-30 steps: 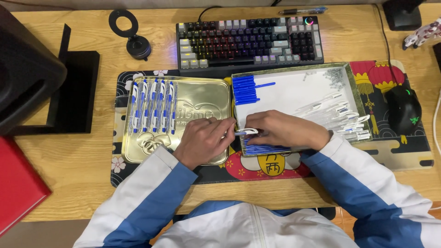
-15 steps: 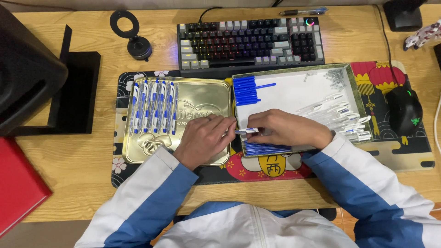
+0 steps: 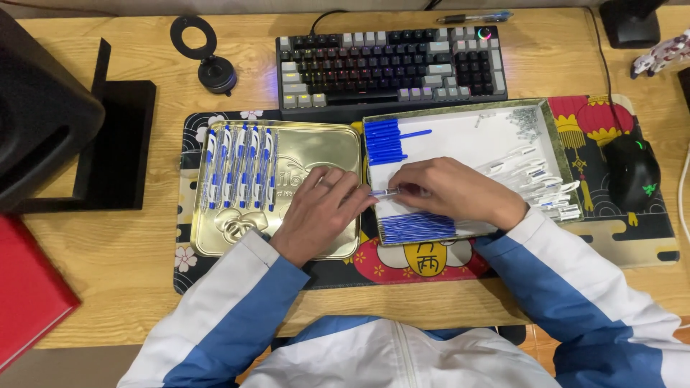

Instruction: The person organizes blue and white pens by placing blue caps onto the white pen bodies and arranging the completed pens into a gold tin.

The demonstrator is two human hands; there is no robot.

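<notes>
Both hands' fingers pinch one pen point(image 3: 384, 192): left hand point(image 3: 316, 215), right hand point(image 3: 449, 190).

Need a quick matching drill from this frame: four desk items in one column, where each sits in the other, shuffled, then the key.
1. finished blue-and-white pens
2. loose blue pen caps
3. black computer mouse
4. red book

A. far right, on the patterned desk mat
B. in the gold metal tin lid
C. left desk edge
D. top left of the white-lined tray

Pairs: 1-B, 2-D, 3-A, 4-C
</notes>
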